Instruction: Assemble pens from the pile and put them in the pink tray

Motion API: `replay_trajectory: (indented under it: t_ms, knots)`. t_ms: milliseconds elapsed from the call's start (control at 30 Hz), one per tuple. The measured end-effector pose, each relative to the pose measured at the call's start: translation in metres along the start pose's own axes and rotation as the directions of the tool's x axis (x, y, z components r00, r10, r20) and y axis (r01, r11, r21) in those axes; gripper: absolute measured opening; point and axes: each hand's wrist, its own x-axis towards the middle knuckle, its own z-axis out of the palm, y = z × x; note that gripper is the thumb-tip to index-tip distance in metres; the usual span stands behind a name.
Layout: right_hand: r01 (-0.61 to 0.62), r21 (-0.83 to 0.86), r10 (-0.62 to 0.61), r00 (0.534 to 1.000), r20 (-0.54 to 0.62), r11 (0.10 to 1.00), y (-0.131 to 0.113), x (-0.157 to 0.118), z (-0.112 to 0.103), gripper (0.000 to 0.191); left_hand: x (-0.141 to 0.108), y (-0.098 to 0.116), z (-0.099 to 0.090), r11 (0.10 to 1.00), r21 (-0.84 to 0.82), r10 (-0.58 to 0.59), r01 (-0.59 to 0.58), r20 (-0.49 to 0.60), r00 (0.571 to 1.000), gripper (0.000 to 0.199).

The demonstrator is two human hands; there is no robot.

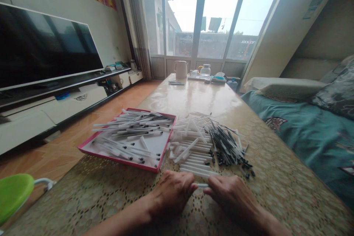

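Between my left hand (177, 188) and my right hand (231, 191) runs a thin white pen barrel (201, 185). Both hands are closed on it, one at each end, low over the near part of the table; the ends are hidden in the fingers. Just beyond lies a row of loose white pen barrels (197, 162), with small white pieces (188, 125) heaped behind. To their right is a pile of dark pen refills (226, 140) with black tips. On the left, a pink-rimmed tray (121, 162) holds many white pens (138, 125) with black ends.
A patterned cover lies over the long table (265, 199). A beige jug (181, 69), a glass pitcher (205, 70) and a tissue pack (219, 77) stand at its far end. A green stool (15, 195) is at left, a sofa (287, 129) at right.
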Motion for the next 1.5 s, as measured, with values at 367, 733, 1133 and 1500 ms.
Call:
replay_trajectory:
  t_ms: [367, 733, 1133, 1500]
  knots:
    - [-0.048, -0.151, 0.006, 0.965, -0.262, 0.987, 0.035, -0.007, -0.033, 0.033, 0.0, -0.009, -0.029, 0.525, -0.759, -0.299, 0.386, 0.26, 0.918, 0.046]
    - [-0.196, 0.12, 0.217, 0.956, -0.196, 0.973, 0.026, 0.003, -0.016, 0.028, 0.011, -0.006, -0.027, 0.428, -0.87, -0.639, 0.244, -0.101, 0.762, 0.053]
    - [-0.044, 0.279, 0.046, 0.999, 0.002, 0.959, -0.011, 0.012, -0.012, 0.022, 0.01, 0.002, -0.006, -0.076, -0.943, -0.327, 0.324, 0.33, 0.885, 0.029]
    - [-0.391, 0.757, 0.34, 0.91, 0.235, 0.523, 0.022, -0.001, -0.029, 0.048, 0.007, -0.006, -0.006, -0.214, -0.96, -0.497, 0.182, 0.267, 0.825, 0.028]
